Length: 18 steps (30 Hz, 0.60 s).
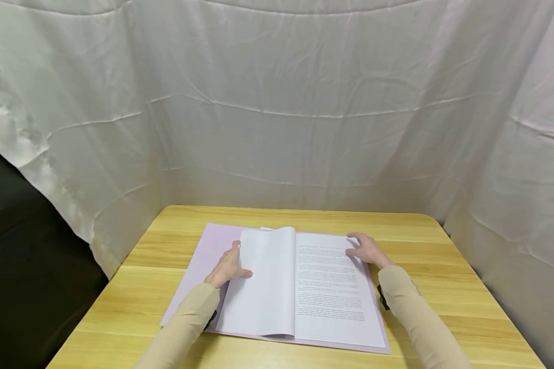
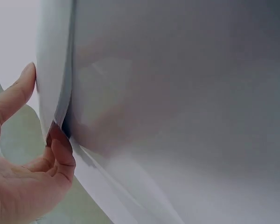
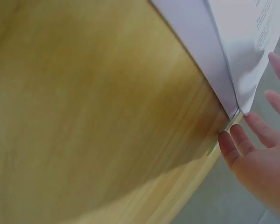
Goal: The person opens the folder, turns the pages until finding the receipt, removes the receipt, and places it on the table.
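A lilac folder point(image 1: 198, 260) lies spread on the wooden table, with white sheets inside. On the right is a printed page point(image 1: 330, 287); on the left, turned-over sheets point(image 1: 263, 287) show a blank side and bulge near the middle fold. My left hand point(image 1: 228, 267) is at the outer edge of these turned sheets. In the left wrist view its thumb point(image 2: 25, 86) lies against the paper while the fingers curl at the edge, holding the sheets. Near the top right corner of the printed page, my right hand point(image 1: 368, 250) touches the paper with spread, fairly straight fingers point(image 3: 263, 130).
The wooden table point(image 1: 134, 287) extends around the folder, with its rounded far corners against a pale hanging cloth point(image 1: 277, 143). Dark material point(image 1: 23, 266) shows at the left beyond the cloth. Both forearms reach in from the front edge.
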Tool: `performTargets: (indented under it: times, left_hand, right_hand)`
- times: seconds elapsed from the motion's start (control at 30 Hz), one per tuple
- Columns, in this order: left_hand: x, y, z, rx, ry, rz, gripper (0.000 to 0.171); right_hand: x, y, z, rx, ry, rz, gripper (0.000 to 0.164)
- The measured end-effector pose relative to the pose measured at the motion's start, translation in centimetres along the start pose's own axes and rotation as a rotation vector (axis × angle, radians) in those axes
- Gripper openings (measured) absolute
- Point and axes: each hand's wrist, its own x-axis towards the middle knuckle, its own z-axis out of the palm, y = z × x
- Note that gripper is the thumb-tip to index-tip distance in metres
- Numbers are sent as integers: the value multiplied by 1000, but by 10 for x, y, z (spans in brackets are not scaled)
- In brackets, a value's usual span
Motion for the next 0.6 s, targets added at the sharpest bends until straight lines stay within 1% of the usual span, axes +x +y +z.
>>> performTargets:
  times: [0.13,0.37,0.47,0.6]
  left_hand:
    - [0,0,0,15,12,19,99]
    - [-2,1,-1,24,6,6,97]
    - [-2,1,-1,34,10,12,96]
    - [-3,2,-2,34,19,15,94]
  right_hand:
    - [3,2,0,-8,27,0,60]
    - [6,0,1,24,103,18,57]
    - [8,-1,0,54,135,60,57]
    - [11,-3,0,64,165,122,55]
